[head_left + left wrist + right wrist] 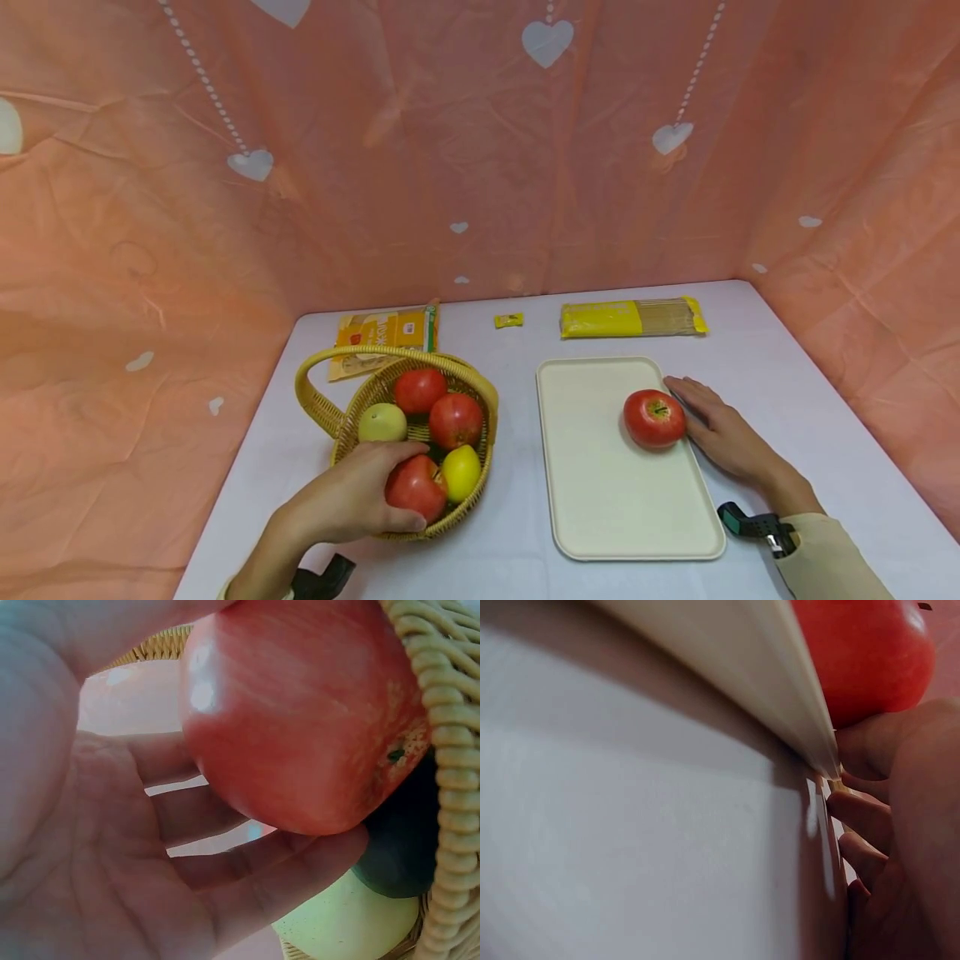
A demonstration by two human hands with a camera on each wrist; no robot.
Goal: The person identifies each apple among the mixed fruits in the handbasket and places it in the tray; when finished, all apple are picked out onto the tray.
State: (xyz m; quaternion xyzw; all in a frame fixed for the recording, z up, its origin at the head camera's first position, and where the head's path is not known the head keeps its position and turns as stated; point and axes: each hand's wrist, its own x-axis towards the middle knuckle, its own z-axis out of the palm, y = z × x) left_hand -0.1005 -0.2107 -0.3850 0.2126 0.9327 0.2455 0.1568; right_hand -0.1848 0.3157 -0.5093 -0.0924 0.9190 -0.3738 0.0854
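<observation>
My left hand (348, 492) reaches over the near left rim of a wicker basket (491, 417), thumb and fingers curled round a red apple (415, 487). In the left wrist view that apple (300, 712) lies between thumb and fingertips, beside a dark round item (401, 832). Two more red fruits (456, 421), a pale green one (382, 422) and a yellow lemon (461, 472) share the basket. My right hand (731, 442) rests at the right edge of a cream tray (600, 500), its thumb by another red apple (654, 418) on the tray.
Behind the basket lies an orange and yellow food packet (397, 329). A small yellow sachet (508, 320) and a yellow pack of noodles (633, 318) lie along the back of the white table (510, 542). A pink curtain with hearts (480, 150) stands behind.
</observation>
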